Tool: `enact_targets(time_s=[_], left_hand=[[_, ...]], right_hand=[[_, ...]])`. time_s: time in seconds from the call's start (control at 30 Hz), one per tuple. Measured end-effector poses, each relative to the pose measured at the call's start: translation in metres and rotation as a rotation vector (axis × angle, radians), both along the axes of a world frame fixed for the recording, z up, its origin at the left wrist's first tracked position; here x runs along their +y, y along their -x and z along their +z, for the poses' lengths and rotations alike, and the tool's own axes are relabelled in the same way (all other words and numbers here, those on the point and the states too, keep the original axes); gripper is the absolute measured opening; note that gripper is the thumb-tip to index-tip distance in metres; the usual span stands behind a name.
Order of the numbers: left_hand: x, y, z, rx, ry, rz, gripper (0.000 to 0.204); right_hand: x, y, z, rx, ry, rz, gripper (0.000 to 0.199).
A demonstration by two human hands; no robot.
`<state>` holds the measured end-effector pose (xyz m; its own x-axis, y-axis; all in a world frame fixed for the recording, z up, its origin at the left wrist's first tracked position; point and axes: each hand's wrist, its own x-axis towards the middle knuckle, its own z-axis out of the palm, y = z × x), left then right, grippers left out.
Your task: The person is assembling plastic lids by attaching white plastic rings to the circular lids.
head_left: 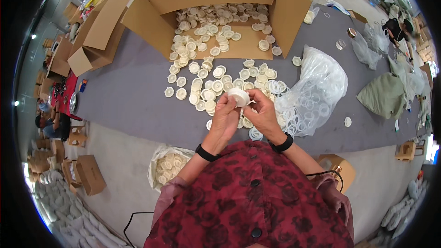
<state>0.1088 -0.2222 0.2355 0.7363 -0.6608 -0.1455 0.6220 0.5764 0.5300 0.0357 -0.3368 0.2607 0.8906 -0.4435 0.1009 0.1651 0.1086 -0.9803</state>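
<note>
- Head view: white round cap (239, 96) held above the grey table (124, 96), between both hands, just in front of the scattered pile of caps (206, 82).
- Left hand (223, 118) closed on the cap's left side, fingertips pinching its rim.
- Right hand (263, 112) closed on the cap's right and lower side, thumb near the rim.
- Cap squat, with no clear long axis; flat face tilted up and toward the camera, slightly leftward.
- Underside of cap hidden by fingers; any ring inside not discernible.
- Clear rings (285, 110) spilling from a plastic bag (317, 87) just right of the hands.
- Open cardboard box (220, 4) lying on its side beyond, more caps inside.
- Second bag of caps (167, 165) on the floor at lower left, partly cut off by the left forearm.
</note>
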Motion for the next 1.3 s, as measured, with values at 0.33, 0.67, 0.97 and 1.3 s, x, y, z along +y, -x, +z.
enact_targets(time_s=[0.33,0.67,0.97,1.3], left_hand=[[0.026,-0.060,-0.006,-0.103,-0.062,-0.111,0.040],[0.039,-0.097,-0.008,-0.220,-0.163,-0.069,0.026],[0.120,-0.087,-0.050,-0.079,-0.281,0.053,0.028],[0.362,0.011,-0.118,-0.812,-2.156,0.064,0.045]], right_hand=[[0.000,-0.035,-0.001,-0.060,0.290,-0.012,0.025],[0.023,-0.072,-0.019,0.007,0.066,0.008,0.035],[0.025,-0.055,-0.081,0.325,0.182,0.318,0.041],[-0.031,-0.001,-0.147,0.457,0.192,0.462,0.020]])
